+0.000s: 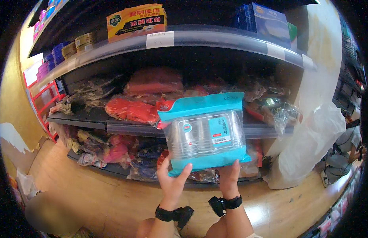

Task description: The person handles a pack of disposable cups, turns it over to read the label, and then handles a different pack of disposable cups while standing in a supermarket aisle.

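Both hands hold up a pack of clear plastic cups (198, 134) in front of a shelf unit. Its wrapper is transparent in the middle, with turquoise bands at top and bottom and printed writing. My left hand (172, 178) grips the lower left corner, thumb on the front face. At the lower right edge, my right hand (230, 177) has its thumb on the front, while its fingers are hidden behind the pack. The pack tilts slightly and covers part of the middle shelf (121, 128). A black strap with a device sits on each wrist.
Red bagged goods (131, 110) lie on the middle shelf, with assorted bagged items (118, 148) below. A yellow-orange box (136, 22) and blue boxes (271, 25) stand on the upper shelf. A white plastic bag (309, 148) rests on the wooden floor (112, 196) at right.
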